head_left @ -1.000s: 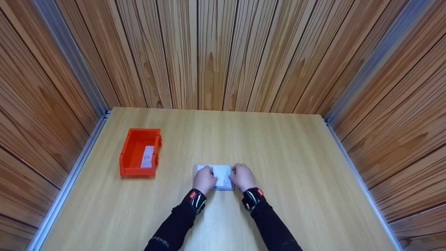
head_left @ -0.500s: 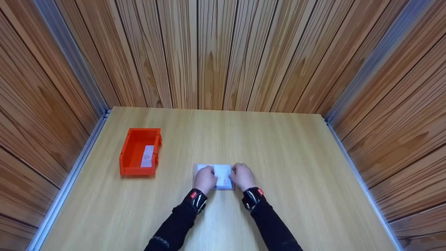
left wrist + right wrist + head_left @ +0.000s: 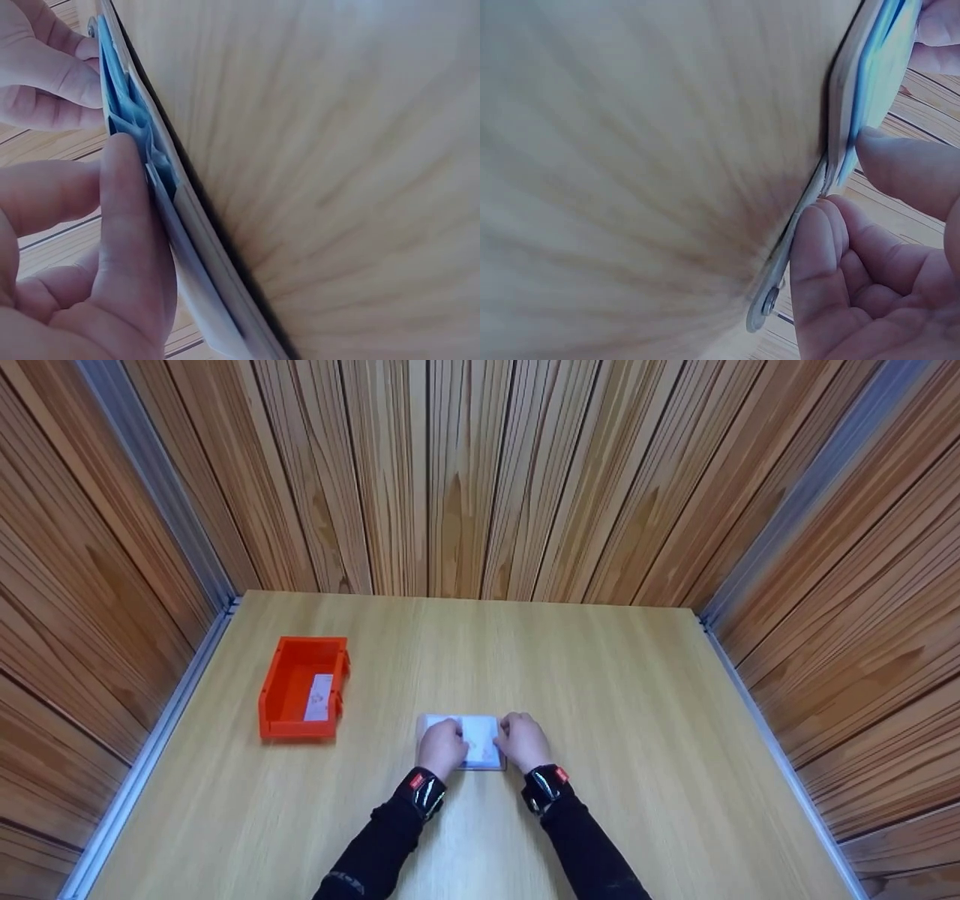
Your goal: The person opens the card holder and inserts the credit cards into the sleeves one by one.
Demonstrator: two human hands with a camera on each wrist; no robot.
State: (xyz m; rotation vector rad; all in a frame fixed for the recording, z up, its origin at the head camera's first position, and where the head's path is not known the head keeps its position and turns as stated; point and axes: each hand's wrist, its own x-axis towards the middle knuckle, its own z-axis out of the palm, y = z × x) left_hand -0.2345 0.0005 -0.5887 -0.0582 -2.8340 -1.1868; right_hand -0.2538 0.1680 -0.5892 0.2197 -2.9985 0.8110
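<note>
A flat wallet-like holder (image 3: 480,739) with a pale blue-white top lies on the table in front of me. In the left wrist view its open edge shows blue pleated layers (image 3: 135,116) between pale covers. My left hand (image 3: 441,746) holds its left part, a fingertip pressed at the pleated edge. My right hand (image 3: 525,740) grips the right end. In the right wrist view the thumb touches the blue side, while other fingertips meet a pale tab with a round metal snap (image 3: 771,301). The fingers hide parts of the holder.
An orange-red open bin (image 3: 296,729) stands to the left on the wooden table (image 3: 600,682), with a white label-like patch (image 3: 318,697) at its right inner side. Wood-plank walls (image 3: 457,480) with metal rails (image 3: 780,757) enclose the table at the back and both sides.
</note>
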